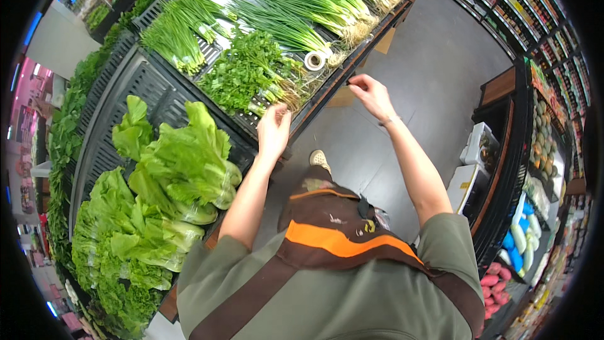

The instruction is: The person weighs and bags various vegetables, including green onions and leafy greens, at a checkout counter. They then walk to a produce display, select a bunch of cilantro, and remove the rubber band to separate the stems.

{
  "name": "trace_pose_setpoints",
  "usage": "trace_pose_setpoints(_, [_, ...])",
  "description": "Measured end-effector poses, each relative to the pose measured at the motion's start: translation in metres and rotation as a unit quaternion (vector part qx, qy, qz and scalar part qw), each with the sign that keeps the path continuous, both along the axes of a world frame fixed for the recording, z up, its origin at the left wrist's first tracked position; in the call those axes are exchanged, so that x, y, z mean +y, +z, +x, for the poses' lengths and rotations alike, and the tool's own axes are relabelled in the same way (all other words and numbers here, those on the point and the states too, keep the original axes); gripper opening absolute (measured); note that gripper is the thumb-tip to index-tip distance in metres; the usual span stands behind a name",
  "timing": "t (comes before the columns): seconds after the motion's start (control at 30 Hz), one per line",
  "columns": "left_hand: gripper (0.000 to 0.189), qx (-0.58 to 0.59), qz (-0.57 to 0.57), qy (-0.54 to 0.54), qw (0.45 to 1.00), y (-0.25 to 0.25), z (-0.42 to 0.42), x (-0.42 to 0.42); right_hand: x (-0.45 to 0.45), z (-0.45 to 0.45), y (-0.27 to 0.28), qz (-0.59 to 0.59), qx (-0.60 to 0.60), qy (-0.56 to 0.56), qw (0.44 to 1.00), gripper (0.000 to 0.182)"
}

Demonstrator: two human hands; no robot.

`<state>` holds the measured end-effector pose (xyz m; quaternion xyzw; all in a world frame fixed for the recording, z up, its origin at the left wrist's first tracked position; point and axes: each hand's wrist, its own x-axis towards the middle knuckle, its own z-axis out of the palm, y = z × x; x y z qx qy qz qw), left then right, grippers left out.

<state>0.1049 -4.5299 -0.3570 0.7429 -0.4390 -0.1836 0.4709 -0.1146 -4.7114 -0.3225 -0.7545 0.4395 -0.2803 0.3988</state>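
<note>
My left hand is at the front edge of the produce display, beside the root ends of the coriander bunches. Its fingers are bent; whether they pinch a stalk is hidden. My right hand hovers just off the display's front rim, over the aisle. Thumb and forefinger come close together there, and anything between them is too small to make out. A roll of tape stands between the coriander and the spring onions. Thin chive-like bundles lie behind the coriander.
Leafy lettuce heads, some wrapped in clear film, lie in a black slatted tray to my left. Cardboard shows beneath the display rim. Across the grey floor stand another produce stand and stocked shelves.
</note>
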Motion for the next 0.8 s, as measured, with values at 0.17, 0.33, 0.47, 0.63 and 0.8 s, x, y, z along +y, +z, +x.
trace_pose_setpoints(0.17, [0.061,-0.217,0.212,0.025,0.952,-0.035,0.024,-0.137,-0.076,0.087,-0.014,-0.141,0.109,0.093,0.979,0.035])
trace_pose_setpoints(0.33, [0.084,-0.232,0.408,0.027,0.883,-0.037,0.012,-0.184,-0.13,0.139,-0.062,-0.243,0.211,0.172,0.931,0.042])
trace_pose_setpoints(0.47, [0.059,-0.263,0.365,0.012,0.893,-0.068,0.011,-0.187,-0.166,0.159,-0.082,-0.211,0.273,0.279,0.896,0.046])
trace_pose_setpoints(0.63, [0.026,-0.173,0.37,-0.007,0.913,-0.083,0.005,-0.191,-0.212,0.173,-0.082,-0.194,0.241,0.397,0.864,0.029])
trace_pose_setpoints(0.8, [0.024,0.069,0.31,0.069,0.946,-0.061,-0.005,-0.209,-0.242,0.176,-0.045,-0.138,0.095,0.392,0.904,0.018])
